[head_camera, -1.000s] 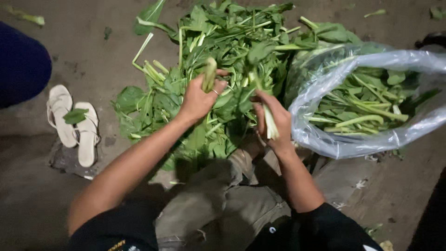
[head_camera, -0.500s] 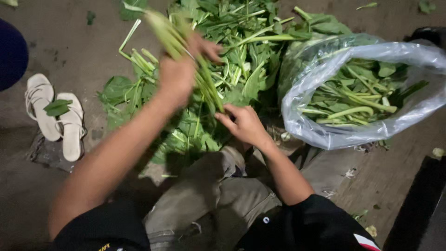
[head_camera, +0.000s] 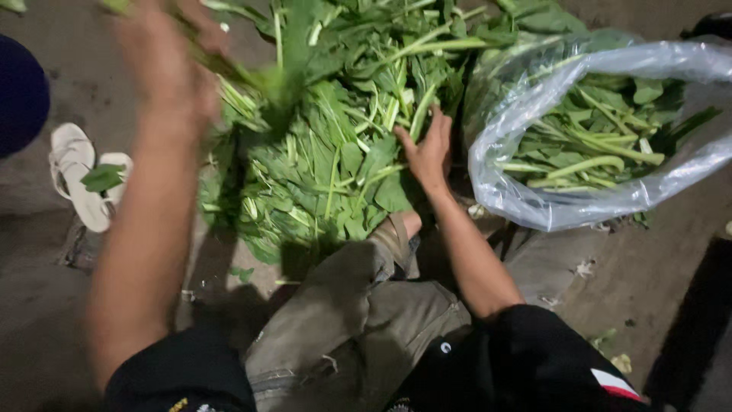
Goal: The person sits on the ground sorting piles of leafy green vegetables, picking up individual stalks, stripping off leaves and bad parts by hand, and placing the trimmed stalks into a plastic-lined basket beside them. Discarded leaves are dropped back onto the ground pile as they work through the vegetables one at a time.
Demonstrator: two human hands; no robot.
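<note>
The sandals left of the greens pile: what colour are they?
White or off-white; the sandals show in the head view, with a green leaf lying on them.

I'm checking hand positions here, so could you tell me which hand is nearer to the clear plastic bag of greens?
Right. The right hand rests on the leaf pile just beside the plastic bag; the left hand is raised far across it, gripping stems.
</note>
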